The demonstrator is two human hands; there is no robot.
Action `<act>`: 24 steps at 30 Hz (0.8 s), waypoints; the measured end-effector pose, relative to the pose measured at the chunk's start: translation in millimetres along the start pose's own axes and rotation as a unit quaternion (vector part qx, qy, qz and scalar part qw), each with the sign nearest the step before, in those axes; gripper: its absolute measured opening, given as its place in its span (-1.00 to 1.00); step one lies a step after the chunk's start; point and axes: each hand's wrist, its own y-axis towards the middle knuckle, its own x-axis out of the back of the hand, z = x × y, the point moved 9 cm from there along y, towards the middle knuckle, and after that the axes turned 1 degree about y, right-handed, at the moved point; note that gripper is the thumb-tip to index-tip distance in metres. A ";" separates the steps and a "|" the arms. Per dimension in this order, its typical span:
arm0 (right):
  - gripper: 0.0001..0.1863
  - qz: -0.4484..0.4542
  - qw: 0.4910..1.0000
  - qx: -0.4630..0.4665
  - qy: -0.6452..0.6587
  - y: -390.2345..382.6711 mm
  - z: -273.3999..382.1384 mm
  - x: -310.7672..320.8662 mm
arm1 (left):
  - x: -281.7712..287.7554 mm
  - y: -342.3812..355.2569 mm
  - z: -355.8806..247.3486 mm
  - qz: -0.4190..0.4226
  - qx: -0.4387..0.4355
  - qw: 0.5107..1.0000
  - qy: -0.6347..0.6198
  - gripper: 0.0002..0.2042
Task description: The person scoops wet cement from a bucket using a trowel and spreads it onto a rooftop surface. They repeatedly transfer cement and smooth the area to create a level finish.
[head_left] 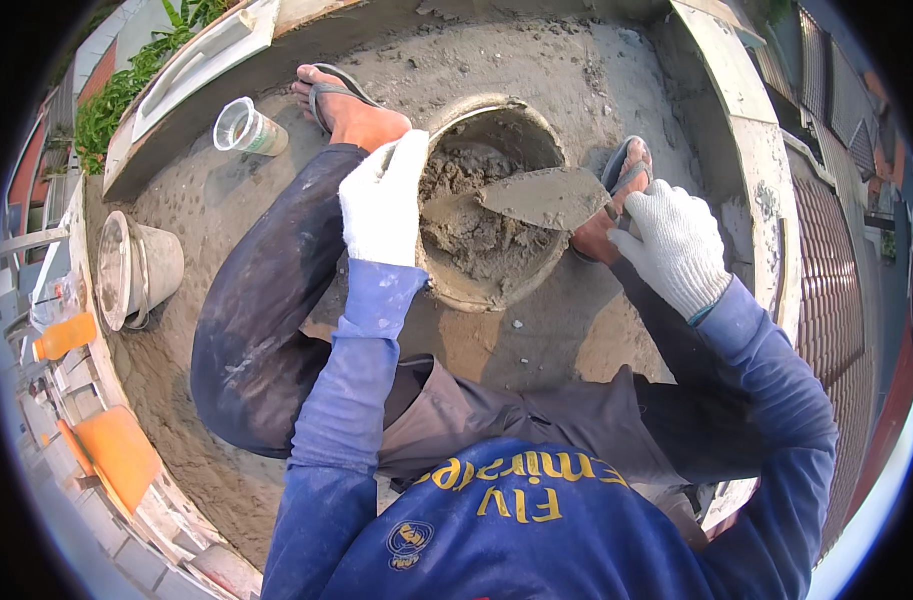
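Observation:
Between my feet stands a bucket (440, 292) with grey wet mortar (486, 245) inside, heaped and lumpy. My left hand (384, 198), in a white knit glove, is closed at the bucket's left rim; its fingertips are partly hidden. In a matching glove, my right hand (674, 245) grips a trowel by its handle, which is mostly covered by the fingers. The mortar-coated trowel blade (548, 198) reaches left over the bucket's right rim, its tip above the mortar.
A clear plastic cup (249, 130) lies tilted near my left foot. Further left, a second bucket (141, 265) leans on the cement-smeared floor (536, 55). Low walls (741, 110) border the area. Beyond the left edge are an orange bottle (64, 337) and an orange panel (116, 455).

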 end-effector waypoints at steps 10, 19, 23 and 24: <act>-0.75 -0.015 0.998 0.047 0.047 4.3 35.1 -78.9 | -14.1 -15.8 5.2 -0.034 0.087 0.995 -0.024 -0.69; -0.73 0.000 0.976 -0.001 0.219 -13.5 61.2 -82.8 | -24.7 -32.4 -9.0 -0.045 0.043 0.997 -0.039 -0.70; -0.67 0.058 0.945 -0.056 0.316 -22.8 65.4 -94.8 | -20.6 -30.9 -14.0 -0.053 0.007 0.998 -0.018 -0.69; -0.66 0.054 0.942 -0.058 0.327 -26.2 64.8 -99.0 | -19.9 -33.7 -25.8 -0.048 -0.045 0.998 0.001 -0.69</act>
